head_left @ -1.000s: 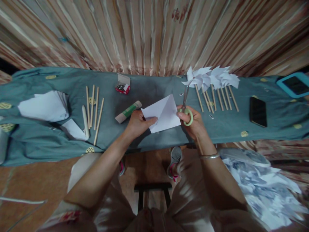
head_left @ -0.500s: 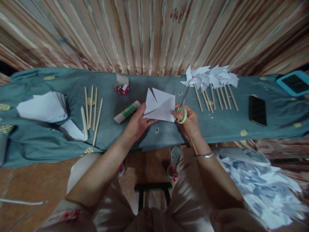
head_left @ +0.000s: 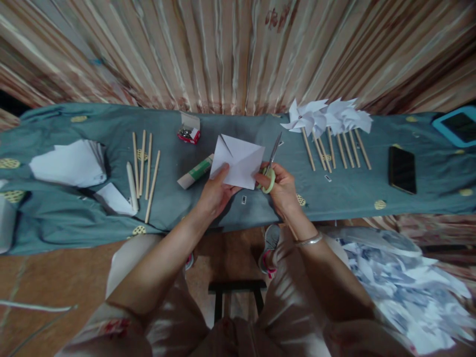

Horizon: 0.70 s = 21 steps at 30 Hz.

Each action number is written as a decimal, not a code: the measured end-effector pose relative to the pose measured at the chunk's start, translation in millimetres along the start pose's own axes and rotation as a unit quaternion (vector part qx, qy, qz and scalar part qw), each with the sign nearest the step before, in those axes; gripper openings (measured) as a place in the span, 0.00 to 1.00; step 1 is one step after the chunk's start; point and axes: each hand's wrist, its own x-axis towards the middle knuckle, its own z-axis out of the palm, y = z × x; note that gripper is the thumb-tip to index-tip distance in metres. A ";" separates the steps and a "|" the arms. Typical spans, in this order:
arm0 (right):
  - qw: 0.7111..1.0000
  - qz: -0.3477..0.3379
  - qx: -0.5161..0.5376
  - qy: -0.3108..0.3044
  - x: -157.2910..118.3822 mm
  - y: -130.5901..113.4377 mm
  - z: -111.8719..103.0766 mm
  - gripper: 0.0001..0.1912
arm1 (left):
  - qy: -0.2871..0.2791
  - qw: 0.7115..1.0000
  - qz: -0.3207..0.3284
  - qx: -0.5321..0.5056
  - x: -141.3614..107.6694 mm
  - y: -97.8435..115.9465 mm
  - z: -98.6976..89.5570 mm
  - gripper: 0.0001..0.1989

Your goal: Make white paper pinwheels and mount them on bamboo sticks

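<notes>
A white square of paper (head_left: pixel 245 163) is held up over the table, with a cut running in from its upper left corner. My left hand (head_left: pixel 216 191) grips its lower left side, thumb on top and fingers underneath. In my right hand (head_left: pixel 281 186) are scissors (head_left: pixel 268 179) with pale green handles, their blades pointing up and away from the paper, looking closed. The right fingertips are at the paper's right edge; whether they pinch it I cannot tell. A green and white glue-stick-like tube (head_left: pixel 196 172) lies just left of the paper.
Paper pinwheels (head_left: pixel 329 116) on sticks lie at the back right, near a black phone (head_left: pixel 402 169). On the left are a paper stack (head_left: pixel 69 163), several wooden sticks (head_left: pixel 142 163) and a small red box (head_left: pixel 189 133) of metal bits. A bag of paper pieces (head_left: pixel 405 287) stands lower right.
The paper and both hands have shifted slightly left, and the left thumb now lies further over the paper. The scissors have moved left with the right hand, their blades still pointing up.
</notes>
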 end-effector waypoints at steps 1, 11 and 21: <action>1.000 0.004 -0.006 -0.012 -0.7 0.0 -1.0 0.23 | 0.000 1.000 0.002 0.001 0.3 1.6 -0.1 0.08; 0.967 0.078 -0.070 -0.234 -15.1 -10.1 -27.4 0.26 | 0.026 0.998 0.050 0.032 6.5 20.0 -6.0 0.07; 0.922 0.141 -0.105 -0.345 -18.9 -16.5 -33.7 0.28 | 0.045 0.994 0.089 0.041 9.4 22.3 -6.9 0.06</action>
